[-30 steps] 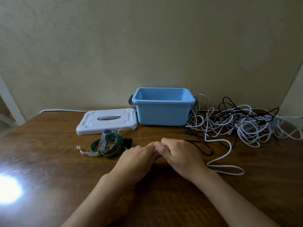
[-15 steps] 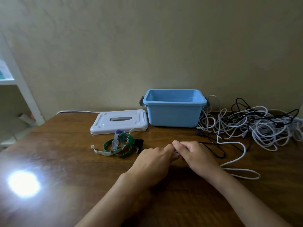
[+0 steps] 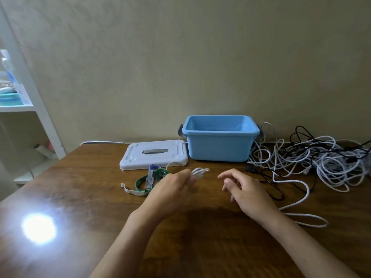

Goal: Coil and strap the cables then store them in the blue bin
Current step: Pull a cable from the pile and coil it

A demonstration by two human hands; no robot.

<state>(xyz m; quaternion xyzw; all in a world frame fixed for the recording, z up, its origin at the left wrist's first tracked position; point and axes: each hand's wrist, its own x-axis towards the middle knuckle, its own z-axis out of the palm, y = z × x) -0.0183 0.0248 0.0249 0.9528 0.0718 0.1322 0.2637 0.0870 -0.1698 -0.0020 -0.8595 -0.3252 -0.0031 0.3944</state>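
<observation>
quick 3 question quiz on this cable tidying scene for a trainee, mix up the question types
1. True or false: the blue bin has its lid on.
2. Which hand holds the small white cable coil? A) left hand B) right hand C) both
3. Fill in: the tangled pile of cables lies to the ____ of the bin.

Key
1. False: the white lid lies flat on the table beside the bin.
2. A: the right hand is open and off the coil.
3. Right.
</observation>
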